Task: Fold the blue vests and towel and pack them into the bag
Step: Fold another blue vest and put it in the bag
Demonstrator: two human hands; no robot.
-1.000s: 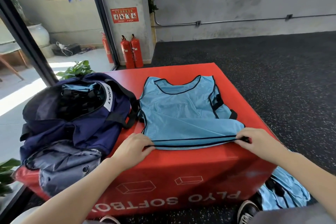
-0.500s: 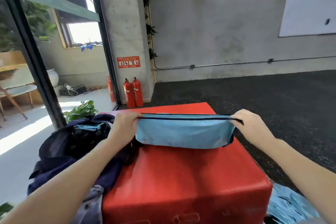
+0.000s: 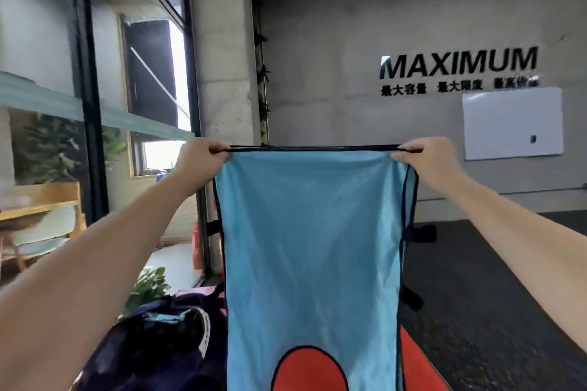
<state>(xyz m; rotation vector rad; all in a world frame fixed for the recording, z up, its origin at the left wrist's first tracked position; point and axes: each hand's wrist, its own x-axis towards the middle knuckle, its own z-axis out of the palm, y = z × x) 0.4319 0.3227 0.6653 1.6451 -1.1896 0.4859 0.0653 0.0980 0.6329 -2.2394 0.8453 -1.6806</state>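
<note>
A light blue vest [image 3: 311, 247] with black trim hangs upside down in the air in front of me, its hem stretched taut at the top. My left hand [image 3: 198, 162] pinches the hem's left corner and my right hand [image 3: 425, 160] pinches its right corner. The neck opening hangs at the bottom, and the red box [image 3: 306, 371] shows through it. The dark navy bag [image 3: 158, 349] lies open at the lower left, with a bit of light blue cloth visible inside. No towel is in view.
The red box [image 3: 419, 362] stands below the vest, mostly hidden by it. A potted plant [image 3: 146, 289] sits behind the bag by a glass wall. Dark floor spreads to the right, before a concrete wall with a whiteboard [image 3: 511, 124].
Both hands have lifted the vest by its hem from lying flat on the red box to hanging high in the air. My view has tilted upward with it.
</note>
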